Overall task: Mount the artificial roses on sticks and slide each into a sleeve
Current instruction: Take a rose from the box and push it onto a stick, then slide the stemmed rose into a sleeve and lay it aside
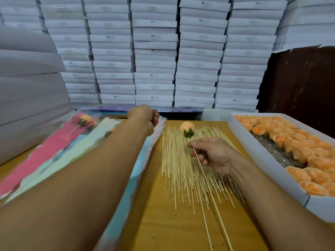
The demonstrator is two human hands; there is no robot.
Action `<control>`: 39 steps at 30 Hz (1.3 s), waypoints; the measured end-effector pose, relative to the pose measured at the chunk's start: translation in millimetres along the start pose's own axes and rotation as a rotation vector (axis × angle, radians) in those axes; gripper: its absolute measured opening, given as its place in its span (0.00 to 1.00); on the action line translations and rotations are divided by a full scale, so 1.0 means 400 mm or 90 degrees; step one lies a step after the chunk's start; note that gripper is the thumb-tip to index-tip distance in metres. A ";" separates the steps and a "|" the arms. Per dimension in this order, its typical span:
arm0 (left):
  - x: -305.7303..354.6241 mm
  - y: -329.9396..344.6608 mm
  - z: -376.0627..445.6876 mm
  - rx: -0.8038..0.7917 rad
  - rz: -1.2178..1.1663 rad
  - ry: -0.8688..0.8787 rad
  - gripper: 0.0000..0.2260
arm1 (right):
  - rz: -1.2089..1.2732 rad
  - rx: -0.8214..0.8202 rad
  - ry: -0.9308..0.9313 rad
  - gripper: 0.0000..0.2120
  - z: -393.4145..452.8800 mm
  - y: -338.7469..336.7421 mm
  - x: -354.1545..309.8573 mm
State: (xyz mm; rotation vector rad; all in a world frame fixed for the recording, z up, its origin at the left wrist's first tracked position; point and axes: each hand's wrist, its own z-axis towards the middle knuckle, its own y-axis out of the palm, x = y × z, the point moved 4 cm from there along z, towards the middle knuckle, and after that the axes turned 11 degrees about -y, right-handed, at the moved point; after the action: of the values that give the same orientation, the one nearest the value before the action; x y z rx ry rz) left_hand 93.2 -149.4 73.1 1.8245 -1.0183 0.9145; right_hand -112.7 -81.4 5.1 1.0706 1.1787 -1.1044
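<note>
My right hand (212,154) is shut on a thin wooden stick (204,178) that carries an orange rose (187,128) with green leaves at its top. It hovers over a loose pile of sticks (179,165) spread on the wooden table (159,223). My left hand (145,118) reaches out to the far end of a stack of pastel sleeves (145,160), fingers curled at the top edge; whether it pinches a sleeve is hidden. Further left, a finished rose (85,119) lies inside a pink sleeve (54,145).
A white tray (268,160) full of orange roses (297,142) runs along the right side of the table. Stacked white flat boxes (154,51) form a wall behind the table. A pile of grey sheets (27,87) rises at the left.
</note>
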 end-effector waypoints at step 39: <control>-0.113 -0.196 0.151 0.212 1.218 0.430 0.23 | -0.061 -0.005 0.004 0.07 0.011 -0.007 0.028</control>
State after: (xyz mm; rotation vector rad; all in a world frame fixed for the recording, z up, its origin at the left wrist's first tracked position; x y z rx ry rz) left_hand 156.7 -165.6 -13.8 0.0253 -2.0305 2.5565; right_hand -114.2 -87.1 -5.6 1.0209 1.2493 -1.1705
